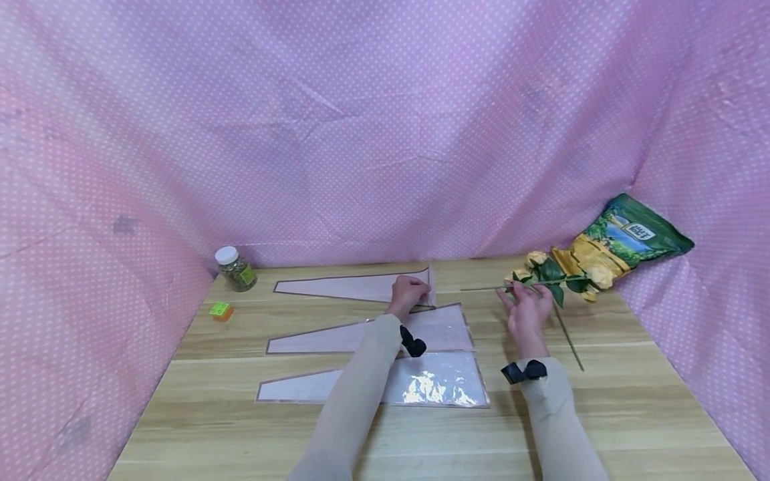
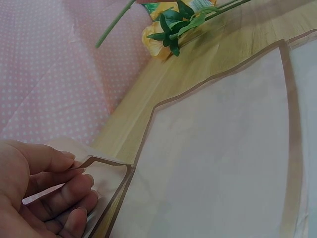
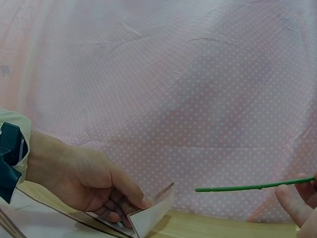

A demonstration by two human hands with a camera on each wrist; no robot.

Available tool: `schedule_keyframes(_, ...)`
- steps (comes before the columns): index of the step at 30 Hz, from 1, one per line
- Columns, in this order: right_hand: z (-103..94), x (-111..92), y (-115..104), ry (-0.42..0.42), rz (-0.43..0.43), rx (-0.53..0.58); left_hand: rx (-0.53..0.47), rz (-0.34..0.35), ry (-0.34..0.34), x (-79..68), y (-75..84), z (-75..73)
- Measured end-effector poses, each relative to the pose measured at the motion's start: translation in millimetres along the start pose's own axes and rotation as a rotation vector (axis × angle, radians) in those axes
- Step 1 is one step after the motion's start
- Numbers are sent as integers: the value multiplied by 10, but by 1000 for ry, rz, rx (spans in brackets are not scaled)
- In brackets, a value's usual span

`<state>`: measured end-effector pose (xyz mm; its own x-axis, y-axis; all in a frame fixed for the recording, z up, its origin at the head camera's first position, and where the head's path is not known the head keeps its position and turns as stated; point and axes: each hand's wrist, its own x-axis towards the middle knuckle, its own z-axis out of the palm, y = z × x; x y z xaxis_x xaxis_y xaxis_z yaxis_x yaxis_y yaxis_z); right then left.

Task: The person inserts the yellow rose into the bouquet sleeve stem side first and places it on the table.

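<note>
We list one left hand [image 1: 409, 294], pinching a tapered, brown-edged plastic sleeve [image 1: 349, 287]. We list one right hand [image 1: 528, 315], grasping a pale-yellow, green-stemmed rose [image 1: 600, 275].

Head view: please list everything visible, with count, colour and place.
Tapered wrappers: three, whitish, table centre
Flowers: at least two, pale yellow, right side
Printed bag: one, green-yellow, back right
Jar: one, white-lidded, back left
Small block: one, green-orange, near jar
Table: one, light wood, underneath
Cloth: count unclear, pink, behind and beside table
Wrist devices: two, black, wrists
Left hand: one, light-sleeved, pinching farthest wrapper
Right hand: one, light-sleeved, holding flower stem
</note>
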<state>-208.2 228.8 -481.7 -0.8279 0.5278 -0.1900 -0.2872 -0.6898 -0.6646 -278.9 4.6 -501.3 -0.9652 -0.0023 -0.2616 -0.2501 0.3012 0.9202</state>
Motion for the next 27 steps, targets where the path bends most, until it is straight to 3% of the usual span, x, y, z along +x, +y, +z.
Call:
schedule_keyframes(6, 124, 32, 102, -8, -13, 2, 0, 5, 6, -28, 8, -1)
schedule_keyframes(27, 461, 67, 425, -40, -96, -155, -1, 32, 11, -9, 5, -1)
